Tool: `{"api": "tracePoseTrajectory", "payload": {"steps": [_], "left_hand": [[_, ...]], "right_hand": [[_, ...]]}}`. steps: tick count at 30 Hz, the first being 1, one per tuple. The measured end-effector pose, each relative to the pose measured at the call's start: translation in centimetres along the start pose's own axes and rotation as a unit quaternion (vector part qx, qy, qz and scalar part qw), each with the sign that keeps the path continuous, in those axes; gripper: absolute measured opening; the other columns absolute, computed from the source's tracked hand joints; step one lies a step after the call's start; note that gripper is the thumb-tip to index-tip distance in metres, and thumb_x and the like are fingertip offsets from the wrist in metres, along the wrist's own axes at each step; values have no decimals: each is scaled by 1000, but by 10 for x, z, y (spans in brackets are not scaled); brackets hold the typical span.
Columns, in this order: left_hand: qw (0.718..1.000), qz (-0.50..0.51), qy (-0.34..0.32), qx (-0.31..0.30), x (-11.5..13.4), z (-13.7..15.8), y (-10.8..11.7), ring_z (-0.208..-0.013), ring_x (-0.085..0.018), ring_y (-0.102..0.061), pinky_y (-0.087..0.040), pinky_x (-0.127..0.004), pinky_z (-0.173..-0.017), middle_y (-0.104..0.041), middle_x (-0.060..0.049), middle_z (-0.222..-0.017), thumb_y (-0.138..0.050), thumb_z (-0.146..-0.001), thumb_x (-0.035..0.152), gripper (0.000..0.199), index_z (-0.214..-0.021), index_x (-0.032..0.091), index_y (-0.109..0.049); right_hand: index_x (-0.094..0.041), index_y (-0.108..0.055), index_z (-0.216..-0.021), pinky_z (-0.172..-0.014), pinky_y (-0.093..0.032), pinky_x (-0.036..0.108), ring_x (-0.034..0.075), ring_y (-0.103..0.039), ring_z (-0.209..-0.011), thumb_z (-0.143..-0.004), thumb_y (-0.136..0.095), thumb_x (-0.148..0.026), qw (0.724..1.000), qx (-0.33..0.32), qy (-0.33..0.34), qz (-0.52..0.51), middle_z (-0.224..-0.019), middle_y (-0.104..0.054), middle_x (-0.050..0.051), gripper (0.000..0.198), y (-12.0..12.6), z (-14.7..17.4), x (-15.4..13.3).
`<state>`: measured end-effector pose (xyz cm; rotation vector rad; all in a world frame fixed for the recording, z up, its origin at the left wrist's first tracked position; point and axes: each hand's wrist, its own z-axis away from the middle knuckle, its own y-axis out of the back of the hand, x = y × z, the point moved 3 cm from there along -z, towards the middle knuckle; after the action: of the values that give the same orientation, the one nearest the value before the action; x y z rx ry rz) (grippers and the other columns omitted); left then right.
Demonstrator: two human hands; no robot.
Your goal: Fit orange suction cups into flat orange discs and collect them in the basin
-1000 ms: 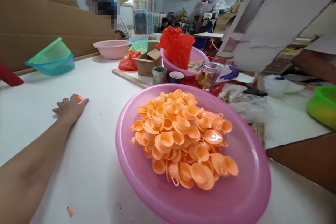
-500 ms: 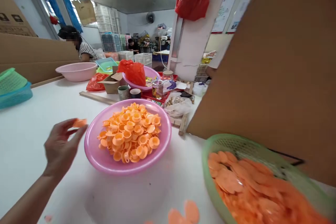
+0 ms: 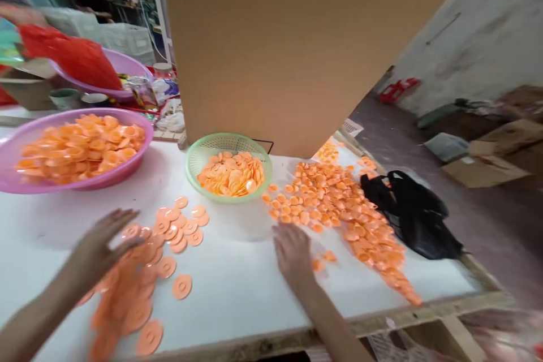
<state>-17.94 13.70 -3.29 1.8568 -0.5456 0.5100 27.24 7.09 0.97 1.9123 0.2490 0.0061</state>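
My left hand hovers over loose, flat orange discs with ring marks in the middle; its thumb and fingers are apart with nothing between them. My right hand, slightly blurred, reaches to the near edge of a heap of small orange cups. Its fingers are stretched forward and I see nothing held. Two or so loose orange pieces lie just right of that hand. At the left, a pink basin holds a mound of orange cup-and-saucer pieces.
A green basket of orange discs stands before a tall cardboard sheet. Black plastic bag lies by the wooden table edge. Behind the basin are a red bag and cups. A person sits far back.
The view has swung right and down. My left hand, which held an orange piece beside the pink basin, is now without it above the discs. My right hand has come into view by the cups.
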Motion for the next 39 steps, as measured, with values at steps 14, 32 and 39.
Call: {"api": "tracePoseTrajectory", "payload": {"steps": [14, 32, 39], "left_hand": [[959, -188, -94, -190, 108, 86, -68, -146, -43, -7, -16, -74, -105, -13, -12, -161, -44, -87, 66, 76, -151, 33, -23], [958, -186, -46, -214, 132, 8, -94, -147, -41, -6, -7, -76, -105, -15, -13, -160, -33, -94, 61, 63, -150, 33, -27], [946, -160, -149, -241, 164, 44, -113, -145, -46, -2, -3, -76, -104, -15, -14, -160, -39, -83, 76, 82, -152, 35, -20]], "right_hand": [[-26, -62, -124, -93, -39, 47, 29, -46, -121, -93, -52, -44, 989, -38, -142, -5, -136, -54, 10, 37, -4, -6, 38], [-23, -65, -117, -89, -37, 44, 28, -49, -114, -89, -58, -36, 992, 27, -108, -52, -123, -63, 7, 32, -8, -10, 49], [-23, -63, -121, -99, -32, 43, 26, -46, -121, -91, -56, -29, 993, 28, 17, -114, -128, -60, 8, 31, 11, -5, 14]]}}
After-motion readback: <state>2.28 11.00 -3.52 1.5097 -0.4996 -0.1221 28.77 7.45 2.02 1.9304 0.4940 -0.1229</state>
